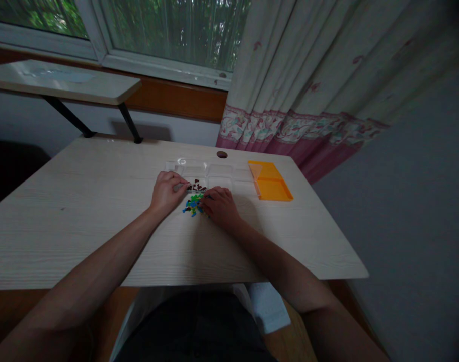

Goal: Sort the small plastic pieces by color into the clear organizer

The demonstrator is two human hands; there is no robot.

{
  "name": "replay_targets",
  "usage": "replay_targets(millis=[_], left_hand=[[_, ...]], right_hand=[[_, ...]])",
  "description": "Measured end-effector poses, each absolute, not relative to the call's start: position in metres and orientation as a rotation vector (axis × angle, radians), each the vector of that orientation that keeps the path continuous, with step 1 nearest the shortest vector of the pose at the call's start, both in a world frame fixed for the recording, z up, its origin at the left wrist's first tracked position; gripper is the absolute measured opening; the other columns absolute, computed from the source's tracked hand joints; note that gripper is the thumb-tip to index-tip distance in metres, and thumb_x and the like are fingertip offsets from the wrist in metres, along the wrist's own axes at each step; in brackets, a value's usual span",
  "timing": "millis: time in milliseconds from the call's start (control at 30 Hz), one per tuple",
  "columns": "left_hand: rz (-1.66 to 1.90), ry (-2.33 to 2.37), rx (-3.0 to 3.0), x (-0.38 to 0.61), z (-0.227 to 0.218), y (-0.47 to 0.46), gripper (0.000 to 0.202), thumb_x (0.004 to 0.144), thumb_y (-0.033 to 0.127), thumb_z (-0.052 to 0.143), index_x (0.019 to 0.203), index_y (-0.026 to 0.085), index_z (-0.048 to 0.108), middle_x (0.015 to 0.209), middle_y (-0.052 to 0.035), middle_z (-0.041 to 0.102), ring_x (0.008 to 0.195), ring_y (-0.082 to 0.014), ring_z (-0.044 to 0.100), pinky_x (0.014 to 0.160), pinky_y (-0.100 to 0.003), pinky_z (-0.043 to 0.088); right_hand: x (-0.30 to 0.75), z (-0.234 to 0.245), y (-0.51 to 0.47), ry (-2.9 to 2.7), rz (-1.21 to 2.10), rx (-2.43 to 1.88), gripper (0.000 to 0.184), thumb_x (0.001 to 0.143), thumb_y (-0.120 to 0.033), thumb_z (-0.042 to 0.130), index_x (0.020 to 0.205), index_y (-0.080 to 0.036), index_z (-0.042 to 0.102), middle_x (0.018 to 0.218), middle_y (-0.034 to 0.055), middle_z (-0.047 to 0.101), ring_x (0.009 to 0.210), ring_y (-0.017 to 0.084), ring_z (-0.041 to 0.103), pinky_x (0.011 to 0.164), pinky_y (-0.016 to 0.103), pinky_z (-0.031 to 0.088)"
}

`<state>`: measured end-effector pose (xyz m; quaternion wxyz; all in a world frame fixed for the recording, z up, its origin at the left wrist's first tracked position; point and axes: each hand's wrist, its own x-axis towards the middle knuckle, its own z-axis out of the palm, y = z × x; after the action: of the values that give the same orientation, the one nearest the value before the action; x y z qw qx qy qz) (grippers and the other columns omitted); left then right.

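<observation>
A small heap of blue, green and yellow pieces (192, 205) lies on the pale wooden table (82, 221) between my hands. My right hand (220, 205) rests on the heap's right side with its fingers curled onto the pieces; what it pinches is too small to name. My left hand (168, 191) sits at the near edge of a clear compartment tray (214, 171), fingers curled, thumb and fingertips close together by a compartment with dark brown pieces (197, 186).
An orange lid or tray (271, 183) lies to the right of the clear tray. A round cable hole (222, 154) is at the table's far edge. A second desk (63, 80), a window and a curtain (308, 100) stand behind. The table's right edge is near.
</observation>
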<state>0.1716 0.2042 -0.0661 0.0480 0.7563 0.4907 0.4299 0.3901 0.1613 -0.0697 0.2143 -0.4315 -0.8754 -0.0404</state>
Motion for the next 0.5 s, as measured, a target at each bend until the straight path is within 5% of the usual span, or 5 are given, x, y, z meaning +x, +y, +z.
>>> replay_targets(millis=[500], left_hand=[[1.241, 1.535, 2.313, 0.1721, -0.0675, 0.2049, 0.013, 0.085, 0.032, 0.065, 0.086, 0.022, 0.074, 0.089, -0.0050, 0.067, 0.095, -0.0246, 0.054, 0.091, -0.042, 0.042]], right_hand=[[0.3870, -0.0683, 0.1602, -2.428, -0.108, -1.176, 0.018, 0.095, -0.030, 0.057, 0.100, -0.026, 0.073, 0.111, 0.0051, 0.068, 0.110, 0.023, 0.050, 0.097, 0.041, 0.031]])
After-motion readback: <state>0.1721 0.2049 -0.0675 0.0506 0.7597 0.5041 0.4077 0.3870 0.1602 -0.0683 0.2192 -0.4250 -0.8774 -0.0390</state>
